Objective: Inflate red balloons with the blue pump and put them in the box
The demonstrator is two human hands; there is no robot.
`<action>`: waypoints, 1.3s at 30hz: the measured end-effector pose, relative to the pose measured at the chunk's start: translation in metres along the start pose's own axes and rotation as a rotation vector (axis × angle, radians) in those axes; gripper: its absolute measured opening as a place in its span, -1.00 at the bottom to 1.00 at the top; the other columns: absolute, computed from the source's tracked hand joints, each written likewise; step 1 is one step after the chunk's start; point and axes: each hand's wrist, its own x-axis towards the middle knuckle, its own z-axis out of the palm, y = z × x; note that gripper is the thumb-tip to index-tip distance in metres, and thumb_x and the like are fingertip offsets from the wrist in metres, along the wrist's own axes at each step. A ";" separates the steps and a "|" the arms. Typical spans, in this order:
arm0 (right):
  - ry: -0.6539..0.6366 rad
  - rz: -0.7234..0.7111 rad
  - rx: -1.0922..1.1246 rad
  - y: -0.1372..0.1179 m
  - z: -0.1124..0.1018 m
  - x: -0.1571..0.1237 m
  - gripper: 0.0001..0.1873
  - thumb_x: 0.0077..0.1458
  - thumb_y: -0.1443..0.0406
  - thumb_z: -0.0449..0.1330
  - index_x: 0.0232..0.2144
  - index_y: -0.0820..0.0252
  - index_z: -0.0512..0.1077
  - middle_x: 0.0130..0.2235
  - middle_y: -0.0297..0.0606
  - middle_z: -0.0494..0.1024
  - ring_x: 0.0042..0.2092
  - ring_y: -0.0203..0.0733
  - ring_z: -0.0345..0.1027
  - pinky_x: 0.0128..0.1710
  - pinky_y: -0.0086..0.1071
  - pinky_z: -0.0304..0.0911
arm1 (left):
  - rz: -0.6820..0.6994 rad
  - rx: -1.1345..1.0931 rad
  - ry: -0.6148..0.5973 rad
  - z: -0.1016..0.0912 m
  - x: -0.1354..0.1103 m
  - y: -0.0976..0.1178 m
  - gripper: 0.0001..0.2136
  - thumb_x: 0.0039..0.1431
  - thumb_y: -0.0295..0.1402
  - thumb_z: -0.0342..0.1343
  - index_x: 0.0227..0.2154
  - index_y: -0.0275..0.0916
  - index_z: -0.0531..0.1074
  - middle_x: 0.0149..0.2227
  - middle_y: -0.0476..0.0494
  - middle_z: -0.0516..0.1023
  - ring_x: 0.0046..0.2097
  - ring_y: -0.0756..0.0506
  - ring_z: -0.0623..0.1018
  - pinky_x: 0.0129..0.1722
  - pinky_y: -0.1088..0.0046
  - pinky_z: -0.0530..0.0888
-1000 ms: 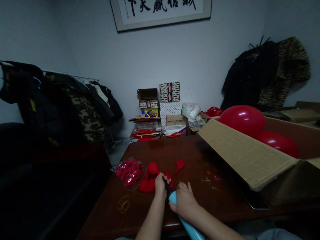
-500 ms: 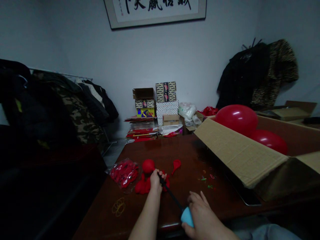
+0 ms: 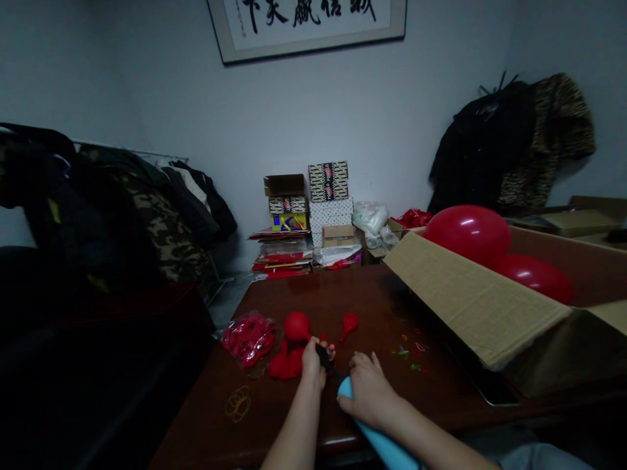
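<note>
Likely inflating; my left hand [image 3: 317, 359] clenches black end [image 3: 323, 356], balloon [image 3: 296, 326] at its 11 o'clock; right hand [image 3: 371, 390] cups blue pump [image 3: 383, 446]; steady stroke needed next.

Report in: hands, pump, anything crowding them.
Left hand on the black end of the pump, right hand gripping its blue barrel. Round red balloon just beyond left hand. Limp red balloons close beside left hand.

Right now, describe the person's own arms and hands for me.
The left hand and right hand are bare, without gloves; no rings show on the visible fingers. Both forearms are bare, without a watch. Grey-blue cloth, perhaps a sleeve, shows by the right one.
</note>
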 end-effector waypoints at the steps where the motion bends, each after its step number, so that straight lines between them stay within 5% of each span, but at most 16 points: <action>1: 0.013 0.001 -0.002 -0.002 0.003 0.007 -0.39 -0.15 0.06 0.10 -0.11 0.36 0.41 -0.02 0.06 0.36 0.13 0.11 0.04 0.18 -0.04 -0.34 | -0.005 0.004 -0.009 0.001 -0.001 -0.002 -0.87 0.09 -0.34 -0.02 -0.51 -0.20 0.17 -0.64 0.06 0.31 -0.59 -0.01 0.41 -0.45 0.38 0.41; 11: 0.095 0.065 -0.013 -0.010 0.030 0.010 -0.40 -0.04 0.02 0.02 -0.10 0.38 0.41 0.02 0.07 0.34 0.15 0.09 0.03 0.19 -0.04 -0.35 | 0.143 0.199 -0.092 0.002 0.008 -0.005 -0.81 -0.01 -0.25 0.02 -0.55 -0.19 0.13 -0.74 0.11 0.23 -0.75 0.04 0.24 -0.59 0.44 0.30; 25: -0.026 -0.009 -0.001 0.013 0.006 -0.062 -0.37 -0.08 0.05 0.07 -0.08 0.45 0.39 0.04 0.11 0.31 0.17 0.11 -0.01 0.21 -0.08 -0.47 | 0.093 0.085 -0.042 0.004 0.020 0.022 -0.85 0.02 -0.36 -0.01 -0.55 -0.19 0.11 -0.72 0.13 0.21 -0.73 0.08 0.21 -0.45 0.39 0.41; 32: 0.013 -0.018 0.060 0.008 -0.017 -0.057 -0.42 -0.12 0.06 0.12 -0.13 0.38 0.42 0.02 0.01 0.33 0.19 0.05 -0.05 0.22 -0.16 -0.50 | 0.088 0.019 -0.040 0.010 0.011 0.026 -0.86 0.04 -0.38 -0.01 -0.54 -0.20 0.13 -0.69 0.14 0.22 -0.70 0.09 0.23 -0.37 0.35 0.45; 39: 0.057 -0.052 0.043 0.005 -0.005 -0.028 -0.46 -0.08 0.04 0.07 -0.17 0.36 0.43 -0.02 0.01 0.36 0.17 0.07 -0.01 0.21 -0.10 -0.45 | 0.070 0.034 -0.091 0.016 -0.004 0.019 -0.85 0.07 -0.35 -0.02 -0.53 -0.19 0.13 -0.68 0.14 0.22 -0.69 0.08 0.24 -0.32 0.30 0.45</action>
